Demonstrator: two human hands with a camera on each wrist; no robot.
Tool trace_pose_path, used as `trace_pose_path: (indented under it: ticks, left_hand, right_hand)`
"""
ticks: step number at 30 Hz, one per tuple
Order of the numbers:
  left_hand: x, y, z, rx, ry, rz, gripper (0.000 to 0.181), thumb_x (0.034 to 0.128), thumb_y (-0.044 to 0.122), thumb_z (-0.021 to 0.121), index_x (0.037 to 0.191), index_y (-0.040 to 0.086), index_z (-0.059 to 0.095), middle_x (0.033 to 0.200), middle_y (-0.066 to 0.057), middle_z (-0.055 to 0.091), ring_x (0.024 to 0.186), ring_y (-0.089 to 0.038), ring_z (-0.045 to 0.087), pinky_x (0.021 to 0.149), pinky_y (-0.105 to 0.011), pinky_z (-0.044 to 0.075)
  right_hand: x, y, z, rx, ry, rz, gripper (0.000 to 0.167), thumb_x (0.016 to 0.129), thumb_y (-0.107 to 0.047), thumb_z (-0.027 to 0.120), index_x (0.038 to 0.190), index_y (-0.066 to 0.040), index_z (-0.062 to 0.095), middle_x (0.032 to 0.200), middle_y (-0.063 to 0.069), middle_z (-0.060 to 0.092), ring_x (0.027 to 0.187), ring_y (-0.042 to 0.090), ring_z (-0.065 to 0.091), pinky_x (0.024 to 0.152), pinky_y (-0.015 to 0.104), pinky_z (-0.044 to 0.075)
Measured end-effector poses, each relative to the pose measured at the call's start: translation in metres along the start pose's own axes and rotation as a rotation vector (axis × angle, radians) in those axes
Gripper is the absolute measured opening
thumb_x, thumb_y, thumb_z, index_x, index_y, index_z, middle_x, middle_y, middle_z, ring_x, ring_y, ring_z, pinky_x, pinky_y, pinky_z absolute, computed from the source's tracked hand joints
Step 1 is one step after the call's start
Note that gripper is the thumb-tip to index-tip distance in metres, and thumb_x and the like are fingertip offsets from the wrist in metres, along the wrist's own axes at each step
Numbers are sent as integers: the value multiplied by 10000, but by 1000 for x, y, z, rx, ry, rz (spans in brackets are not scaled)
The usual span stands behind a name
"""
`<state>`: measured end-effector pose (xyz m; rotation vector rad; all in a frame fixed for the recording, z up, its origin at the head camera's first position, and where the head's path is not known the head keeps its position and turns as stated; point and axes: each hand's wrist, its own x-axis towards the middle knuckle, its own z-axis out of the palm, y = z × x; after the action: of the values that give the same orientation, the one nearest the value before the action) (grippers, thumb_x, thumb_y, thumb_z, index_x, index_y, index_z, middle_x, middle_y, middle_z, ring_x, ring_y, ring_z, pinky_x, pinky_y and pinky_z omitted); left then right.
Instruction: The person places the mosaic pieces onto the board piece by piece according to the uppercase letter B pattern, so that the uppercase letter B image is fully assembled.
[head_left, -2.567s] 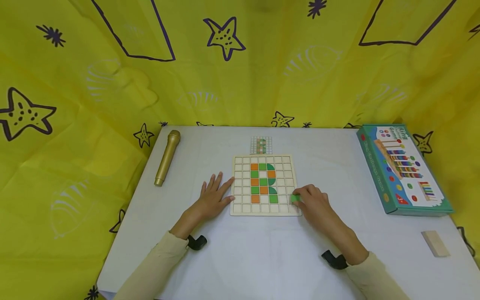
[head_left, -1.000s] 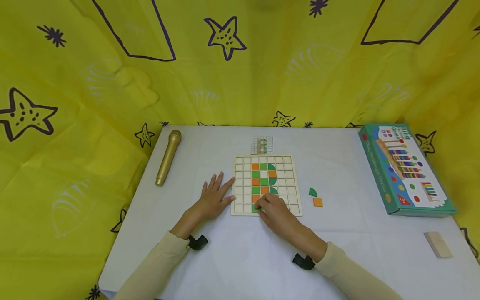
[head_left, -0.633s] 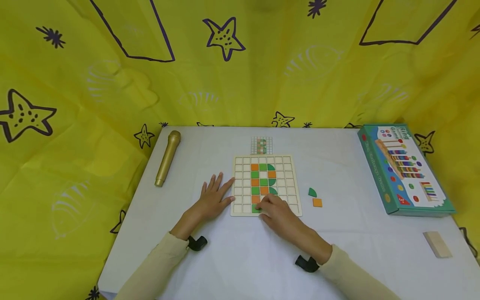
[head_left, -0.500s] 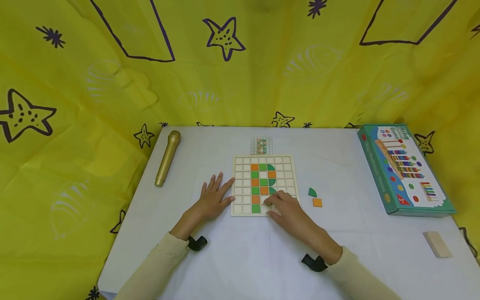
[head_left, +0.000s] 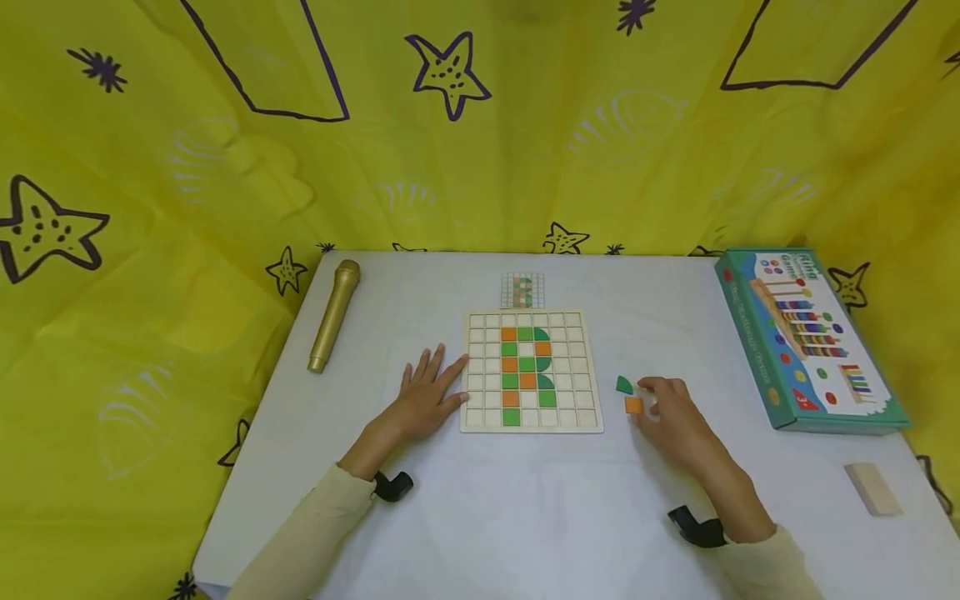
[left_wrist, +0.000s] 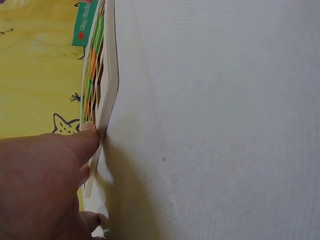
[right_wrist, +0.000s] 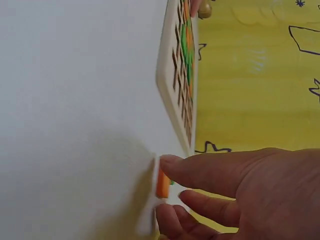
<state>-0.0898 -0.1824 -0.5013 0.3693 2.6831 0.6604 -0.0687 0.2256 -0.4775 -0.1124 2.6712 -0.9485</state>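
Observation:
A square wooden grid board (head_left: 480,417) lies mid-table, with orange and green tiles (head_left: 527,381) set in an R shape. My left hand (head_left: 422,404) rests flat with fingers spread, thumb and index finger touching the board's left edge. To the right of the board lie an orange square tile (head_left: 633,405) and a green quarter-round tile (head_left: 624,384). My right hand (head_left: 675,421) is at the orange tile. In the right wrist view its thumb touches one end of the orange tile (right_wrist: 162,185), while the fingertips stand just off the other end.
A small pattern card (head_left: 522,290) with the same R lies behind the board. At the left is a gold microphone (head_left: 334,317). A green game box (head_left: 813,342) and a small wooden block (head_left: 873,488) are at the right. A yellow curtain hangs behind the white table.
The green tile my right hand held is now in the board's bottom row. That hand has let go and moved right to the loose orange tile. My left hand has stayed put.

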Motion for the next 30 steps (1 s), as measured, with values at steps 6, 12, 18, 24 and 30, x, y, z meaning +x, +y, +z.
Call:
trace_pose_path:
  ticks: [6, 12, 18, 24, 30]
  left_hand:
    - [0, -1, 2, 6, -11, 6, 691, 1116, 510, 456, 1709, 281, 186, 1768, -161, -64, 1626, -410, -100, 1263, -685, -27]
    - [0, -1, 2, 4, -5, 0, 692, 1114, 508, 464, 1709, 286, 188, 1769, -161, -58, 1627, -409, -97, 1262, -687, -25]
    - [0, -1, 2, 11, -5, 3, 692, 1115, 510, 461, 1709, 284, 187, 1768, -162, -58, 1626, -410, -95, 1262, -688, -20]
    - [0, 1, 2, 19, -5, 1, 693, 1115, 516, 456, 1709, 286, 185, 1770, -159, -58, 1627, -407, -95, 1264, -685, -19]
    - [0, 1, 1, 10, 0, -9, 688, 1114, 507, 464, 1708, 289, 193, 1769, -163, -57, 1626, -412, -100, 1261, -690, -26]
  right_hand:
    - [-4, 6, 11, 20, 18, -2, 424, 1011, -61, 659, 1390, 76, 527, 1370, 316, 445, 1101, 399, 614, 863, 480, 544]
    - [-5, 6, 17, -3, 70, -72, 325, 998, -21, 672, 1307, 54, 607, 1271, 263, 536, 1037, 357, 634, 833, 461, 559]
    - [-5, 6, 19, -30, 74, -102, 284, 1009, -22, 679, 1279, 47, 625, 1213, 232, 559, 1001, 313, 630, 806, 424, 551]
    - [-5, 1, 17, -30, 88, -134, 244, 1030, -28, 651, 1266, 29, 624, 1221, 222, 555, 1011, 316, 608, 850, 467, 534]
    - [1, -15, 24, -22, 95, -192, 252, 1029, -40, 657, 1272, 24, 637, 1190, 190, 572, 975, 264, 605, 808, 382, 537]
